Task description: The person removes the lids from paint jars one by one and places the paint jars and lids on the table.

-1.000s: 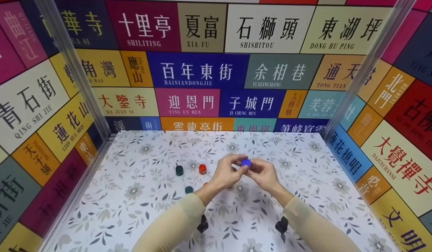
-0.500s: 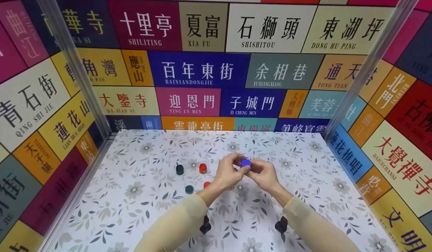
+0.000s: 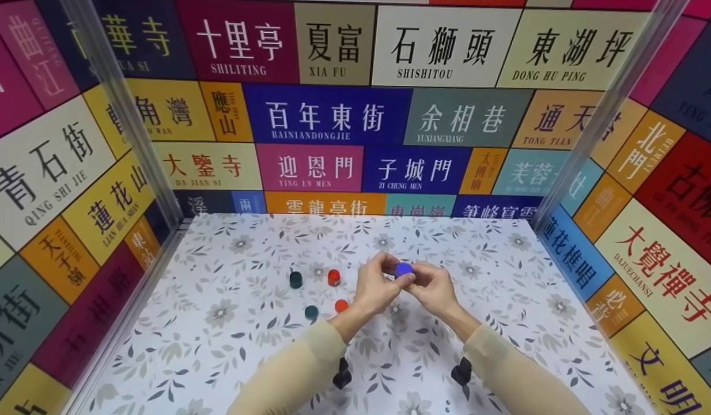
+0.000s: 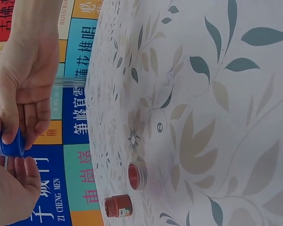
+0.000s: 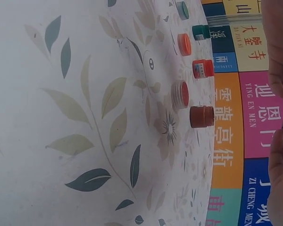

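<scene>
Both hands meet over the middle of the table around a small blue paint jar (image 3: 403, 270). My left hand (image 3: 376, 285) pinches it from the left, thumb across its near side. From the other side the right hand (image 3: 435, 289) grips it with curled fingers. The jar's blue side (image 4: 12, 143) shows between the two hands in the left wrist view. Below them on the table stands a brown paint jar (image 5: 202, 117), with a round ridged lid (image 5: 180, 94), reddish inside, beside it. The left hand and forearm hide this pair in the head view.
Left of the hands stand a dark green jar (image 3: 295, 280) and a red jar (image 3: 333, 278). Nearer lie a green lid (image 3: 311, 312) and an orange-red lid (image 3: 341, 306), close to the left forearm. Sign-covered walls enclose the flower-patterned table (image 3: 234, 346) behind and at both sides.
The left forearm has shifted slightly right, bringing the orange-red lid into fuller view. The left thumb has slid a little rightward along the blue jar; both hands keep their hold.
</scene>
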`<state>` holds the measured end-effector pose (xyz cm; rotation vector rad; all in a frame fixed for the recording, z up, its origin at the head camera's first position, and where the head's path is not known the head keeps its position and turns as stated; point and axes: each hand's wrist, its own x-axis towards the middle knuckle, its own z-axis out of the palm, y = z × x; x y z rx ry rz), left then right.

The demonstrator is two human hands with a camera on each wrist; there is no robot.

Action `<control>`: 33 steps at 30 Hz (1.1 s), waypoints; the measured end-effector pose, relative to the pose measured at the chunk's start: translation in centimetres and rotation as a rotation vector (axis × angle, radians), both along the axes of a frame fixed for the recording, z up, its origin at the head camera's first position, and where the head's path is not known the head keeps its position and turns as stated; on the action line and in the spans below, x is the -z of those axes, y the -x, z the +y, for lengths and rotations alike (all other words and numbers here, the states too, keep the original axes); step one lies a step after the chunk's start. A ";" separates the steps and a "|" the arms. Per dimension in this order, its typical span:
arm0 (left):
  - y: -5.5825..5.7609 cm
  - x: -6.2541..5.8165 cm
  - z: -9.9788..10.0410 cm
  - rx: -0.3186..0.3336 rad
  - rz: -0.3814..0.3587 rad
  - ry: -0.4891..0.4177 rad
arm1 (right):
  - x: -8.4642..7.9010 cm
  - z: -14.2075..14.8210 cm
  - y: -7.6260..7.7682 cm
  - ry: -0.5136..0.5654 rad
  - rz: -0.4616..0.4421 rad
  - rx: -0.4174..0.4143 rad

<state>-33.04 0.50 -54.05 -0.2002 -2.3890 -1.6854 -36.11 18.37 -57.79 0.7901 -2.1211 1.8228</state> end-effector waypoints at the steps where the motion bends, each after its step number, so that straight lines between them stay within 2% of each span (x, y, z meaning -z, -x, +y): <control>1: 0.0 0.0 -0.1 0.001 -0.013 -0.002 | 0.0 0.0 0.0 -0.004 -0.002 -0.001; 6: 0.1 -0.1 -0.5 0.052 -0.032 -0.009 | 0.0 0.0 0.1 -0.016 0.013 -0.005; 11: 0.5 -0.1 -1.3 0.153 0.018 -0.002 | -0.1 0.1 0.1 -0.038 0.008 0.000; 15: 0.7 -0.1 -1.7 0.194 0.056 0.016 | -0.4 0.2 0.0 -0.025 -0.026 -0.010; 20: 0.7 -0.1 -1.8 0.212 0.088 0.052 | -0.4 0.1 -0.1 -0.017 -0.020 -0.022; 27: 0.6 -0.1 -1.5 0.188 0.127 0.068 | -0.3 0.2 -0.1 0.006 -0.013 -0.035; 33: 0.4 0.0 -1.2 0.167 0.099 0.041 | -0.2 0.2 -0.2 0.007 -0.021 -0.013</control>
